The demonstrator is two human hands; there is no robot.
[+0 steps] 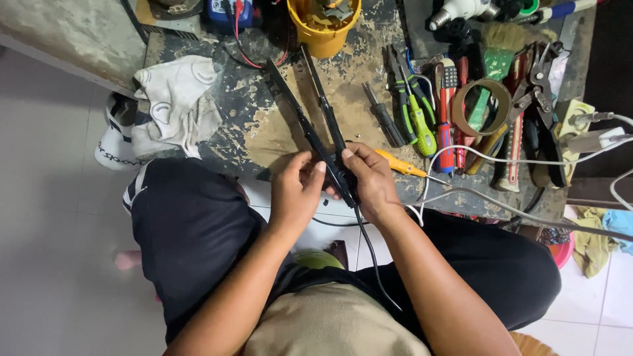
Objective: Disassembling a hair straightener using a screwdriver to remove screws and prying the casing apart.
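A long black two-armed appliance, like a hair straightener (pixel 310 118), lies open in a V on the worn workbench (pixel 277 132). Its hinged end sits at the bench's near edge. My left hand (pixel 295 191) grips that end from the left, fingers curled on it. From the right, my right hand (pixel 370 181) clasps the same end, thumb on top. A black cord (pixel 370 254) runs from the hinge down over my lap.
Screwdrivers (pixel 417 118), pliers (pixel 537 86), a tape roll (pixel 481 105) and a brush lie at the right of the bench. A yellow bucket (pixel 324 26) stands at the back, a white cloth (pixel 175 99) at the left. White cables (pixel 527 161) cross the right side.
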